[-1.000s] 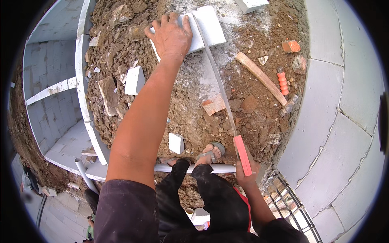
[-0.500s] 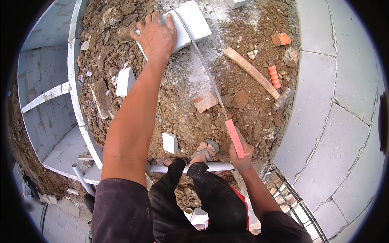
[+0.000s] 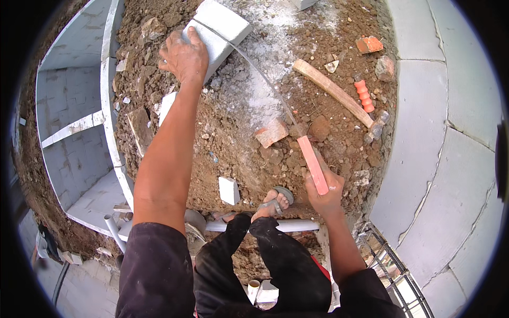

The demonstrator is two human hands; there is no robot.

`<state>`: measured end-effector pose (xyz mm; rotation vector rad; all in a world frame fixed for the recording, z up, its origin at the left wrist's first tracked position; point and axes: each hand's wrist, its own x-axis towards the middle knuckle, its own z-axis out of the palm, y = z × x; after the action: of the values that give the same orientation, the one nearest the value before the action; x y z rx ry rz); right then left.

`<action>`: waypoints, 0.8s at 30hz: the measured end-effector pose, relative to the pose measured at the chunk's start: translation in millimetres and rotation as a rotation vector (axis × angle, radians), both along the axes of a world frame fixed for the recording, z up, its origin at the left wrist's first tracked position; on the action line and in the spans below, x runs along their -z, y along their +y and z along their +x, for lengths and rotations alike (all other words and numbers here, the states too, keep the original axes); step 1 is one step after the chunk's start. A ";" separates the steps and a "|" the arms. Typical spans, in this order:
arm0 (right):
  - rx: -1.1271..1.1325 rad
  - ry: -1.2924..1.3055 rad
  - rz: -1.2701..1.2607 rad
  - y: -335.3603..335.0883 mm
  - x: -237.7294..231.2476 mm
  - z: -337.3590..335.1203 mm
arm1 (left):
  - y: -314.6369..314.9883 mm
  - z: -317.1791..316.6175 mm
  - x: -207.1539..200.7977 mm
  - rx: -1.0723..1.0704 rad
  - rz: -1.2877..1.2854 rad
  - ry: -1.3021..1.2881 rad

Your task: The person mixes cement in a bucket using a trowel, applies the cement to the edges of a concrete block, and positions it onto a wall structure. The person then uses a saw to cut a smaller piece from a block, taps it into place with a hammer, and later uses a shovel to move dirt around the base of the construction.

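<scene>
A white aerated concrete block (image 3: 214, 46) lies on the dusty ground at the far middle. My left hand (image 3: 185, 57) holds it down by its left side, thumb on the top face and fingers apart along the edge. Across the block runs the thin, bowed blade of a handsaw (image 3: 265, 79), resting in a narrow cut line. My right hand (image 3: 324, 191) is closed round the saw's pink-red handle, near my feet. Part of the blade's toothed edge is hidden in the block.
To the right lie a wooden-handled hammer (image 3: 336, 93), an orange-gripped tool (image 3: 363, 94) and broken brick (image 3: 369, 44). A brick piece (image 3: 271, 132) sits beside the blade. A white offcut (image 3: 229, 191) lies near my foot. Grey block walls (image 3: 419, 132) rise on the right.
The block has shifted left and turned, with my left hand on it. My right hand has pushed the saw a little farther forward; its blade now slants more and bows.
</scene>
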<state>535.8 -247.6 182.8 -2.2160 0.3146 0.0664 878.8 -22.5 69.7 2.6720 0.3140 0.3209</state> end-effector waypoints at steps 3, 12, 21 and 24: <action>-0.097 0.107 0.016 -1.9 -49.1 -32.3 | -0.7 -8.9 3.2 0.204 0.007 0.070; 0.061 -0.022 0.072 26.3 -36.7 -19.1 | -0.3 -15.3 1.3 0.105 0.007 -0.026; 0.007 -0.010 0.165 32.2 1.3 86.0 | 3.6 -29.1 6.5 0.081 0.042 -0.231; 0.033 -0.248 -0.041 34.9 5.9 47.2 | 25.8 -76.4 -29.1 0.243 0.054 -0.160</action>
<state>582.9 -212.7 176.9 -2.2292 0.2165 -0.2332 802.3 3.3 98.8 2.6793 -0.0695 0.4676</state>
